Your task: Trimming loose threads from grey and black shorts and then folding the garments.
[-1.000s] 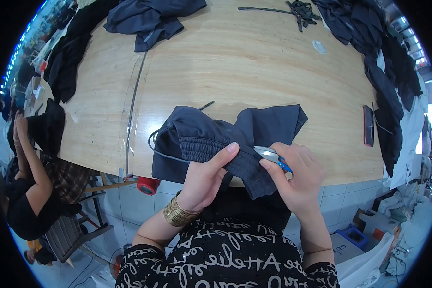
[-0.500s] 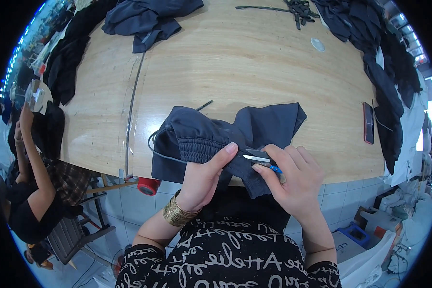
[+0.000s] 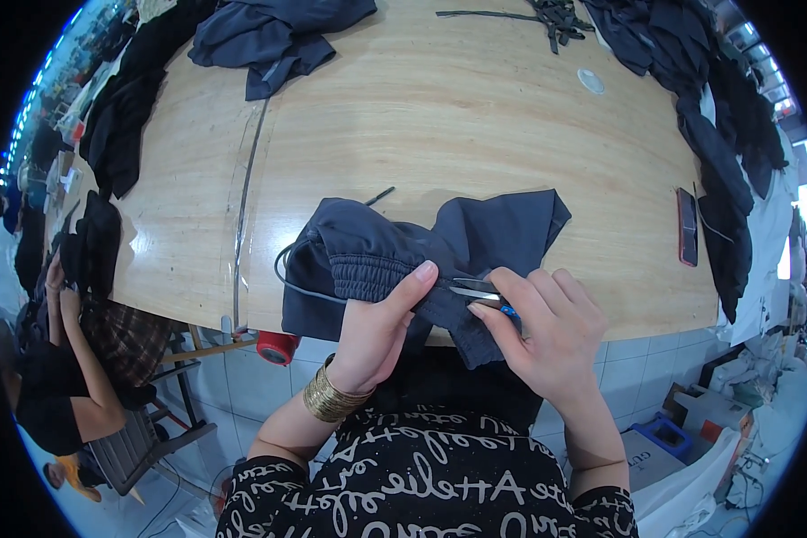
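A dark navy garment point(image 3: 394, 247) with a gathered elastic band lies at the near edge of the wooden table point(image 3: 439, 125). My left hand point(image 3: 381, 323) pinches the band, thumb on top, a gold bangle on the wrist. My right hand point(image 3: 542, 327) holds small thread snips point(image 3: 475, 289) with a blue handle, blades pointing left at the fabric beside my left thumb. A thin cord loops out from the garment's left side.
Piles of dark garments point(image 3: 273, 31) lie along the table's far and right sides. A phone point(image 3: 688, 226) rests near the right edge, a white disc point(image 3: 591, 81) farther back. A red spool point(image 3: 278, 347) hangs under the table. Another person point(image 3: 63, 377) sits at the left.
My right hand has brought the snips leftward onto the band, closer to my left thumb. The person at the left has lowered a raised arm.
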